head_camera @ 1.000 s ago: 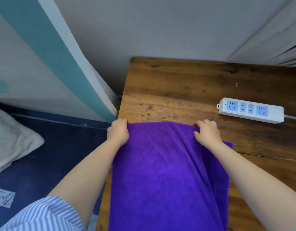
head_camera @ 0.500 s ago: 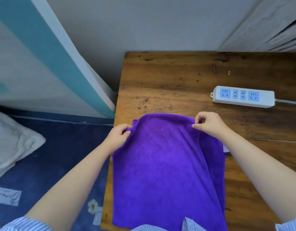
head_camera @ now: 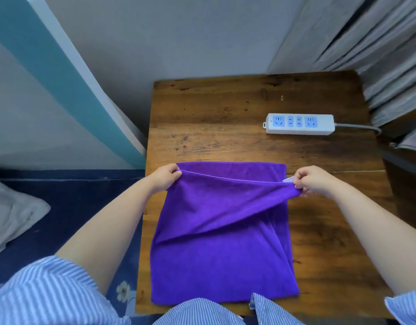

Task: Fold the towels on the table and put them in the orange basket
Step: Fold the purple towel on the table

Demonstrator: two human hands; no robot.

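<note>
Both hands have drawn apart, stretching the top layer's edge taut. Left hand and right hand each pinch shut on a corner of the one purple towel, which lies on the bench near one power strip.

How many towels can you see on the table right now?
1: a purple towel at the table's near edge, its upper layer pinched by the left hand and right hand. No others visible.
</note>
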